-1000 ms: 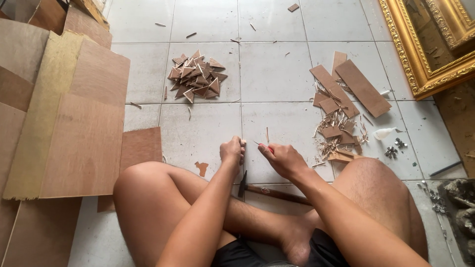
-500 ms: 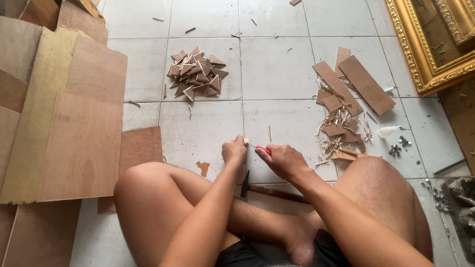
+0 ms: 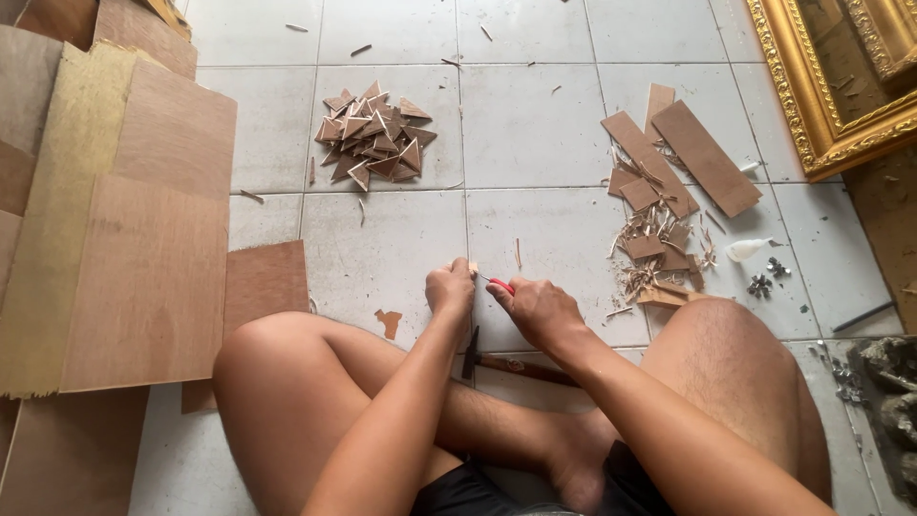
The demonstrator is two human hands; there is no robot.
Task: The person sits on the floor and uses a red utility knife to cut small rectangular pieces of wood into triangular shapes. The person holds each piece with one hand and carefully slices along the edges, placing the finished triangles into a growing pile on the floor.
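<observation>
I sit cross-legged on a white tiled floor. My left hand (image 3: 451, 290) pinches a small piece of wood (image 3: 472, 268) just above the floor. My right hand (image 3: 537, 308) grips a red-handled cutter (image 3: 499, 284) whose tip meets that piece. A hammer (image 3: 506, 363) lies on the floor under my wrists, between my legs. The two hands nearly touch.
A pile of small wooden triangles (image 3: 373, 139) lies ahead on the left. Plywood strips and shavings (image 3: 669, 191) lie ahead on the right. Large plywood sheets (image 3: 124, 239) lean at the left. A gilded frame (image 3: 821, 96) stands at the top right; small metal bits (image 3: 761, 284) lie nearby.
The thin sliver that stood up between my hands is gone, and the red cutter handle now shows. Both hands stayed in the same spot.
</observation>
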